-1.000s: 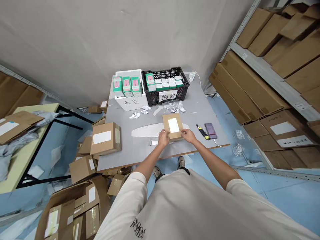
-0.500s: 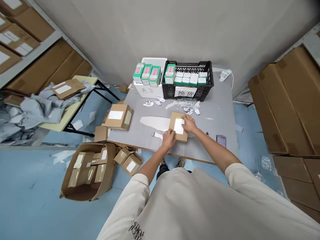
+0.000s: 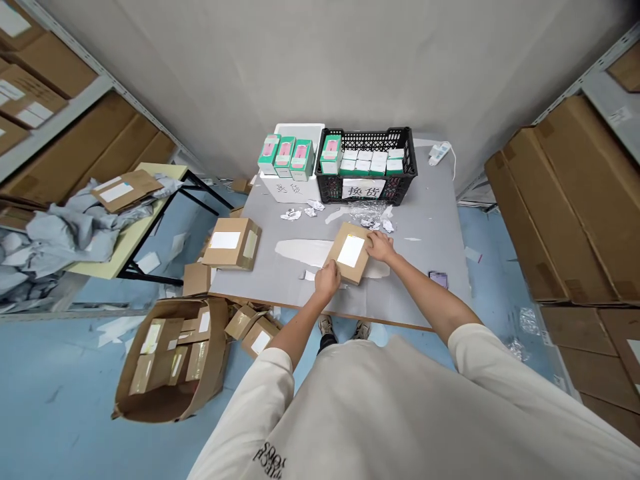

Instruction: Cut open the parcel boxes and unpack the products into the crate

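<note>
With its flat, matte cardboard face and smooth white label upward, the small carton (image 3: pixel 349 252) lies on the grey table (image 3: pixel 240 280), in front of the black lattice crate (image 3: pixel 327 189), long axis slanting from far right to near left. The left hand (image 3: pixel 327 280) presses curled fingers against its near-left corner; the right hand (image 3: pixel 381 247) grips its right edge, fingers bent.

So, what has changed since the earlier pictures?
The held box has turned clockwise. The right hand has moved from its near right corner to farther up its right side; the left hand still holds the near left corner. The black crate and white bin stayed.
</note>
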`<action>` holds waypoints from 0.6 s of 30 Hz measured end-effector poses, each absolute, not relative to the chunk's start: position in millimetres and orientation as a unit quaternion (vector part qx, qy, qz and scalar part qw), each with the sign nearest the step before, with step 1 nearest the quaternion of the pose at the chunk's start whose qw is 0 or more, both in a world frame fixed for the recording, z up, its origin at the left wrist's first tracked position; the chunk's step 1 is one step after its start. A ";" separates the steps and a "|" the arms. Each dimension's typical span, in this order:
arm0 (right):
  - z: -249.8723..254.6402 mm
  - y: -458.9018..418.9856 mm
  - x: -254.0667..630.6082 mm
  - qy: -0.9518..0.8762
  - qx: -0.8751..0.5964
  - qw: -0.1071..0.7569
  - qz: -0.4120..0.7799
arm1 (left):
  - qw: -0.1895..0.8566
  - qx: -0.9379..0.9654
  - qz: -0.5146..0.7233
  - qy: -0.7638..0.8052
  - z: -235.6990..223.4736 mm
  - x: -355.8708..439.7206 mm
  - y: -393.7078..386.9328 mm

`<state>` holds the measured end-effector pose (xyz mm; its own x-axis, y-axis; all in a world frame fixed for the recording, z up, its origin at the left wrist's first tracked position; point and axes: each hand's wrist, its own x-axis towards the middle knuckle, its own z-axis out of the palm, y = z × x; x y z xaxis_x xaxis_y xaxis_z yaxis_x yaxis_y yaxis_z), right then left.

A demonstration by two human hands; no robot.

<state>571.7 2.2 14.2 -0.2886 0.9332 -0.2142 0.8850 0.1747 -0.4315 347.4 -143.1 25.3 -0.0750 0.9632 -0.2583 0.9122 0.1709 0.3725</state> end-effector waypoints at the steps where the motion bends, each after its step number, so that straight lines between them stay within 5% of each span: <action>1: 14.4 3.9 569.5 -0.764 -0.594 0.047 0.246 | 0.235 0.628 0.053 0.740 25.7 347.7 -143.6; 18: 8.8 -64.3 586.3 -0.639 -0.710 0.065 0.288 | 0.326 0.623 0.161 0.693 10.1 298.3 -104.7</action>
<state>586.3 -64.3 8.8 0.0175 0.9454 -0.3253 0.8701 -0.1747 -0.4610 298.3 -104.7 10.1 -0.0124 0.9676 -0.2520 0.7583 0.1734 0.6284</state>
